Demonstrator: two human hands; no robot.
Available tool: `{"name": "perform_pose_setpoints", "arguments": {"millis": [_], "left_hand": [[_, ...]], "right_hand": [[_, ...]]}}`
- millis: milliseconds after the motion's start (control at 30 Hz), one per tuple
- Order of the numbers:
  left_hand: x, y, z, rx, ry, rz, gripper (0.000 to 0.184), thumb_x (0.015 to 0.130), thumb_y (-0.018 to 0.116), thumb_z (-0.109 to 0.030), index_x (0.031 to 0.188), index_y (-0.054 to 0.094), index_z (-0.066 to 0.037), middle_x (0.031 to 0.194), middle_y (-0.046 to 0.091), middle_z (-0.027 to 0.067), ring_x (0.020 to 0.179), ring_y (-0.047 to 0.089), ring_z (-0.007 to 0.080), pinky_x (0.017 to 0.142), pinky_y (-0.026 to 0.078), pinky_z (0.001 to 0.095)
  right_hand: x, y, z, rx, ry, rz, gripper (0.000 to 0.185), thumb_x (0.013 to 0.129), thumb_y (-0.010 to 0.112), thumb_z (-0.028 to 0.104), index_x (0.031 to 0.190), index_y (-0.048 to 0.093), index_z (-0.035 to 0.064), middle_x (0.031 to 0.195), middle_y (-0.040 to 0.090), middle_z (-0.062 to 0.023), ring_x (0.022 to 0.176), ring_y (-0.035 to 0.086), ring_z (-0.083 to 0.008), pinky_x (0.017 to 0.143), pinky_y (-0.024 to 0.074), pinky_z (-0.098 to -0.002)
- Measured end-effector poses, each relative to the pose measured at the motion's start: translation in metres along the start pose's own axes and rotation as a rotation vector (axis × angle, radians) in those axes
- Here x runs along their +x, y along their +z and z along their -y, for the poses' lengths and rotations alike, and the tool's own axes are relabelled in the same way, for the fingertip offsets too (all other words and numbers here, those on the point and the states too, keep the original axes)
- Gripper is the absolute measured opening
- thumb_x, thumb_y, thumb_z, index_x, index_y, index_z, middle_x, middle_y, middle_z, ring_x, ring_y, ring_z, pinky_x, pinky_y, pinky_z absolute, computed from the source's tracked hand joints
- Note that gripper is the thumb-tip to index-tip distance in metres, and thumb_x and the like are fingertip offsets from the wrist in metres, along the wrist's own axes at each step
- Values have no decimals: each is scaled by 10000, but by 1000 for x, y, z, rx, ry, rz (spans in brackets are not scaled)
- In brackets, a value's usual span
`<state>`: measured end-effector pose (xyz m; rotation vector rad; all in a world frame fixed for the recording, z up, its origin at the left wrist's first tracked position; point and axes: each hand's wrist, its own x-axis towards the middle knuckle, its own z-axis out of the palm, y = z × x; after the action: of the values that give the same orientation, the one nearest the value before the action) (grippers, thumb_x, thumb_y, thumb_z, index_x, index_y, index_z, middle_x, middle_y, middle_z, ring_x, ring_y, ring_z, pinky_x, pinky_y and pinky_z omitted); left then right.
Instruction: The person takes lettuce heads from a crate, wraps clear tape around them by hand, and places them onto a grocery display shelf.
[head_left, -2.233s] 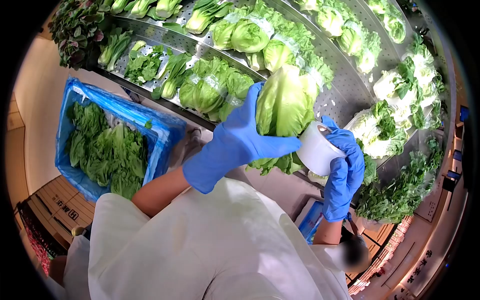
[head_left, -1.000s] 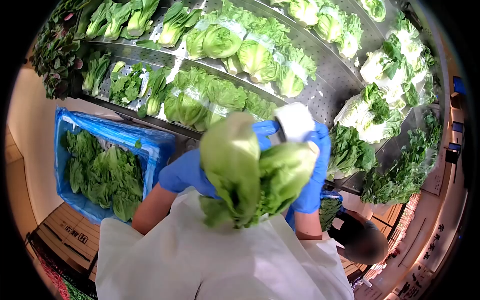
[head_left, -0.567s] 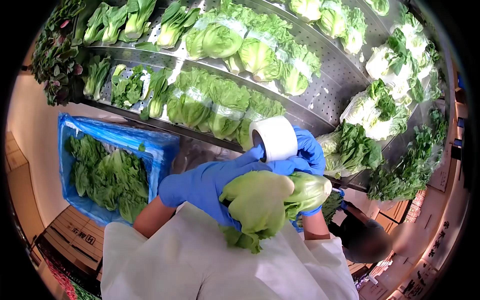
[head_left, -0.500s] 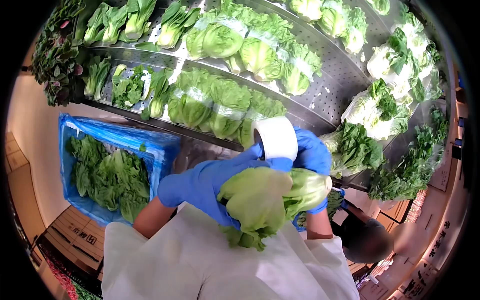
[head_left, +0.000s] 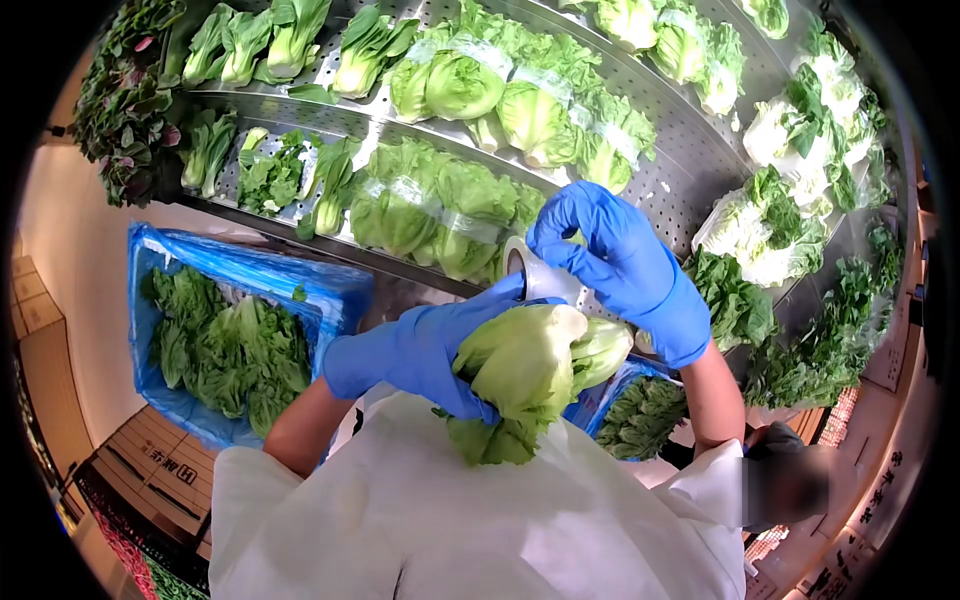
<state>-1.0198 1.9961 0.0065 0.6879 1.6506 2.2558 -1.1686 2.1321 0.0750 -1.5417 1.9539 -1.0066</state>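
My left hand [head_left: 430, 345], in a blue glove, is wrapped round light-green lettuce [head_left: 515, 365], leaves pointing down toward my apron. A second pale stem end [head_left: 603, 350] shows beside it. Against the left thumb and fingers, just above the lettuce, sits a roll of tape [head_left: 548, 278], white and partly see-through. My right hand [head_left: 625, 270], also gloved in blue, is raised over the roll with its fingertips pinched at the tape by its upper edge. The loose tape itself is hard to make out.
Metal shelves ahead carry taped lettuce [head_left: 465, 85], bok choy [head_left: 295, 40] and Chinese cabbage [head_left: 765, 225]. At left stands a blue-lined crate [head_left: 345, 290] of leafy greens. Another crate of greens [head_left: 640, 415] is at right, near a person [head_left: 785, 480]. Cardboard boxes [head_left: 150, 460] are at lower left.
My right hand has come off the lettuce's stem side and risen above the tape roll, fingers now pinched. The roll has tilted and sits slightly lower. My left hand keeps its hold.
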Motion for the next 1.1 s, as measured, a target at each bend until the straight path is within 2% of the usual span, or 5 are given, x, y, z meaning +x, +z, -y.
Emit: {"name": "perform_pose_setpoints", "arguments": {"millis": [300,400,667,867,1100], "left_hand": [[-13,1,9,-133,-90,-29,1045,536,808,-232,1340,180,-2,1329,309,108,1218,300,186,991,269,338],[-16,2,10,-127,-30,-56,1049,516,819,-196,1336,193,-7,1310,337,98,1202,317,175,997,258,330],[-30,16,17,-80,-198,-251,1107,534,805,-136,1375,95,-20,1313,340,82,1185,323,148,984,272,294],[-35,19,18,-43,-181,-288,1070,558,792,-120,1372,106,-16,1299,369,101,1163,370,172,973,300,295],[-83,-6,-4,-332,-141,-696,739,627,729,-83,1267,363,-32,1140,524,77,1029,507,162,878,419,289]], "right_hand": [[22,7,-11,306,160,-83,217,877,485,217,896,558,14,800,593,-43,739,553,-118,686,450,-287],[5,3,-9,789,279,-510,346,872,492,309,951,562,-20,931,593,-110,859,562,-177,841,429,-307],[-50,50,-18,1103,636,-214,321,800,554,171,1066,549,-8,1014,572,-63,910,540,-136,825,422,-281],[-42,62,-29,1137,604,-187,371,795,566,165,1122,513,-2,1015,582,-66,906,551,-132,809,436,-266],[-61,44,14,673,588,-769,289,790,545,238,961,562,7,826,553,-2,726,496,-65,641,394,-212]]}}
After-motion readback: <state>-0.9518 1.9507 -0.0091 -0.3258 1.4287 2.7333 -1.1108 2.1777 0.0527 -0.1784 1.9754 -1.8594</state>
